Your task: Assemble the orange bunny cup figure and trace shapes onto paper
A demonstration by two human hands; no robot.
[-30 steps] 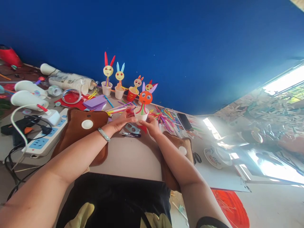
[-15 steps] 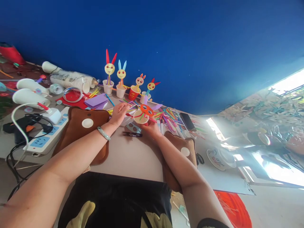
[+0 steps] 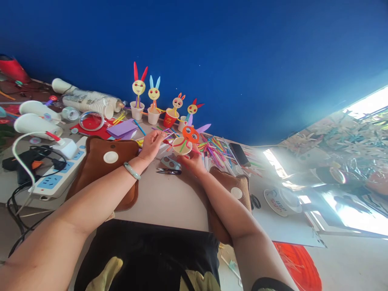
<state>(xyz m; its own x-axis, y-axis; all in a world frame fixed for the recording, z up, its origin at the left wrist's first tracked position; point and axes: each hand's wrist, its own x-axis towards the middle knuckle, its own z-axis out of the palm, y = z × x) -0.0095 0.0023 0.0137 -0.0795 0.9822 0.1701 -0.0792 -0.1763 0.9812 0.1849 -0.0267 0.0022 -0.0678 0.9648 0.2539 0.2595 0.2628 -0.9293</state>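
In my right hand [image 3: 193, 161] is a small paper cup [image 3: 182, 147], gripped from below and tilted so its inside faces me. A paper puppet [image 3: 190, 134] with an orange round face and purple ears rises from the cup; red and green strips show inside. To the left of the cup, my left hand [image 3: 153, 143] is pinched closed, and what it holds, if anything, I cannot make out. Below the cup lie black thread snips [image 3: 168, 171] and a pale sheet with round holes [image 3: 168, 162].
Finished-looking rabbit puppets in cups [image 3: 153, 116] line the wall. Brown cushions [image 3: 121, 178] lie under both arms. Coloured sticks [image 3: 216, 155] and a phone [image 3: 239, 154] are at the right. A power strip [image 3: 57, 178], cables and stacked paper cups [image 3: 87, 106] stand at the left.
The orange-faced puppet has risen and shifted right, its purple ears now pointing up to the right. The cup has moved slightly right and its opening is tilted differently. My left hand is nearly still.
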